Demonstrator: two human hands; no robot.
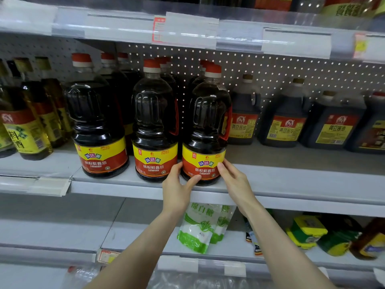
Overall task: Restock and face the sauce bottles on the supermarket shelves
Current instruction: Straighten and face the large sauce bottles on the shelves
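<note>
On the middle shelf (pixel 291 184), head view: the rightmost front soy sauce btl (pixel 205 126) stands upright at the front lip, label facing out. The left hand (pixel 177 184) wraps its base from the left, thumb across the front low edge. The right hand (pixel 235 182) cups the right side, fingers (pixel 222 166) curled onto the label. A two-sided hold down low prob. lets the person twist and slide a heavy btl w/o tipping it, lining it up w/ the two neighbour btls (pixel 155 122) on its left. The jugs (pixel 243 113) on its right sit further back. Hidden: far fingertips behind the btl, so contact there can't be told. Rear rows show only caps. The price strips (pixel 187 28) are blurred. The sugar bags (pixel 198 228) below are partly covered by the arms.
</note>
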